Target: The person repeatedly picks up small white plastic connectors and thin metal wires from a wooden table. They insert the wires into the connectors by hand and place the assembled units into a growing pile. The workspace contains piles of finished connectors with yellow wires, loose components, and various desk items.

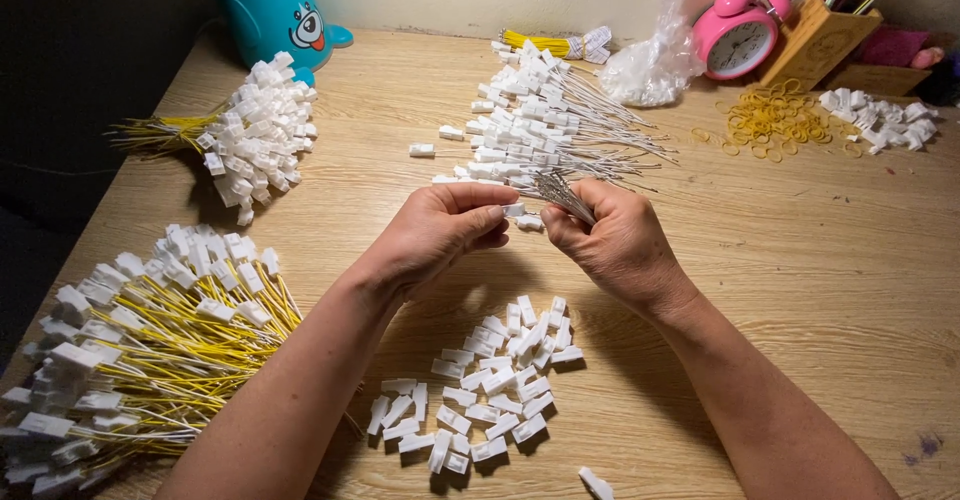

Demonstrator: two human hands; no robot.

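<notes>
My left hand [437, 232] pinches a small white plastic connector [514, 210] between thumb and fingers. My right hand [612, 240] grips a bundle of thin silver-white wires [563, 196] whose ends point toward the connector. A second white connector [529, 223] shows just below, between the two hands. Both hands hover above the wooden table [780, 260]. Below them lies a loose pile of white connectors [480, 390]. Just beyond the hands lies a heap of white wires with connectors fitted [540, 120].
Yellow-wire bundles with white connectors lie at the near left [140, 350] and far left [240, 135]. At the back stand a teal container [268, 5], a plastic bag [655, 60], a pink alarm clock [738, 35], a wooden holder [820, 40], yellow rubber bands [775, 120] and more connectors [880, 120].
</notes>
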